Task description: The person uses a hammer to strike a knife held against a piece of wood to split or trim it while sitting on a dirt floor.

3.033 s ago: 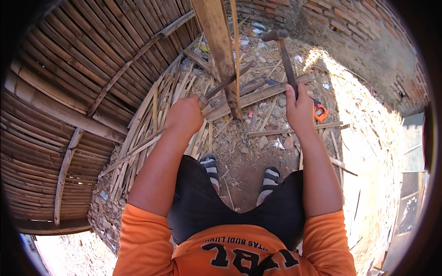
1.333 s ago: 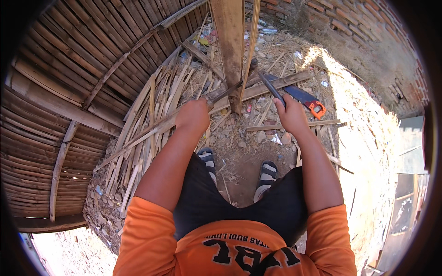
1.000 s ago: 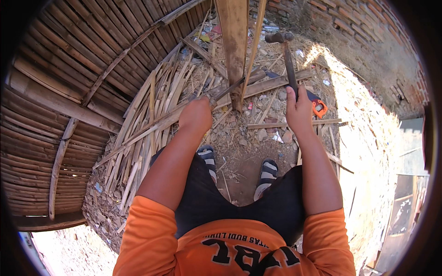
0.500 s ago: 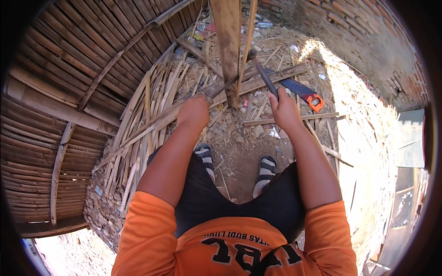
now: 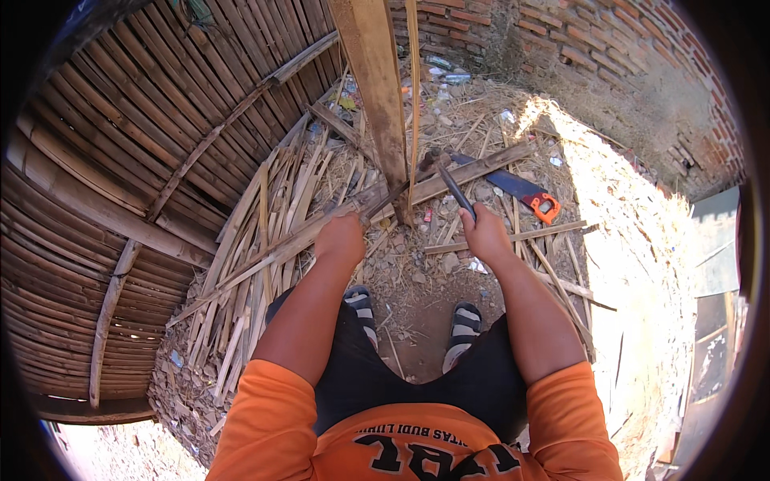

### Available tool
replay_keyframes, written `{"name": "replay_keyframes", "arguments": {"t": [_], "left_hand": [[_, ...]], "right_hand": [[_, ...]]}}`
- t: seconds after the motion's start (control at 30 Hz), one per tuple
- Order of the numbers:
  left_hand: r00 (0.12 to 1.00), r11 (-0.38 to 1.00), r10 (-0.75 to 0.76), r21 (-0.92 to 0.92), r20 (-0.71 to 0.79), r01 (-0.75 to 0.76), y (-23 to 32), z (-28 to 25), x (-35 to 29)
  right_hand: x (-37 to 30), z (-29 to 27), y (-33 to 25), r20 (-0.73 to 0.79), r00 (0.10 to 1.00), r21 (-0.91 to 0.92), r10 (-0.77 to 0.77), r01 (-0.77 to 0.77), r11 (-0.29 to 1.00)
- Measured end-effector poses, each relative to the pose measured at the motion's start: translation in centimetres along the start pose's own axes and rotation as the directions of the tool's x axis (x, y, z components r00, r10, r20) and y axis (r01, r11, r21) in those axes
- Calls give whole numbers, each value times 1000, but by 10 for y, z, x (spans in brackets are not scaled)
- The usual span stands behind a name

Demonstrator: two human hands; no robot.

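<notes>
- Head view: your right hand (image 5: 485,232) is clamped around the dark handle of a hammer (image 5: 449,180), its head at the upright pale wooden post (image 5: 377,96).
- Your left hand (image 5: 341,239) grips a thin bamboo strip (image 5: 385,200) beside the post's foot.
- A blue handsaw with an orange handle (image 5: 521,191) lies on the littered ground, right of the post.

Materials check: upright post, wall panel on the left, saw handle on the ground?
Upright post: rough sawn wood, bare, grain showing. Wall panel: split bamboo slats, dry, brown, likely untreated. Saw handle: probably plastic, bright orange; its blade looks like dull metal.
</notes>
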State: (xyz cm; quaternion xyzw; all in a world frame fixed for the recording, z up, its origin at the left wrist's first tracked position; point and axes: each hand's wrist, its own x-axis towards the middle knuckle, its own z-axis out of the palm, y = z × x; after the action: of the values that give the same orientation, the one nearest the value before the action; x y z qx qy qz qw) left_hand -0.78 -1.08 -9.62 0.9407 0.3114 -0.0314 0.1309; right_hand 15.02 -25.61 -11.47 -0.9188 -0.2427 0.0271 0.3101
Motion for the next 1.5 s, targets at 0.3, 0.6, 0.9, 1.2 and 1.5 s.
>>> {"name": "replay_keyframes", "arguments": {"t": [0.3,0.6,0.9,1.2,1.5], "left_hand": [[1000,1000,-16,-10,25,16,-3,-4,-9],[997,998,-52,35,62,50,-7,5,-6],[998,1000,-15,3,58,15,-5,14,-1],[994,998,-26,56,104,20,4,12,4],[999,999,2,36,54,-4,-10,29,16]], "right_hand": [[-6,-17,-30,-161,986,243,37,3,970],[-3,-8,-10,-150,989,123,3,15,992],[-8,13,1,29,998,16,47,-47,999],[-3,-7,-25,-172,982,237,76,-34,971],[21,4,-14,-185,982,220,30,12,976]]}}
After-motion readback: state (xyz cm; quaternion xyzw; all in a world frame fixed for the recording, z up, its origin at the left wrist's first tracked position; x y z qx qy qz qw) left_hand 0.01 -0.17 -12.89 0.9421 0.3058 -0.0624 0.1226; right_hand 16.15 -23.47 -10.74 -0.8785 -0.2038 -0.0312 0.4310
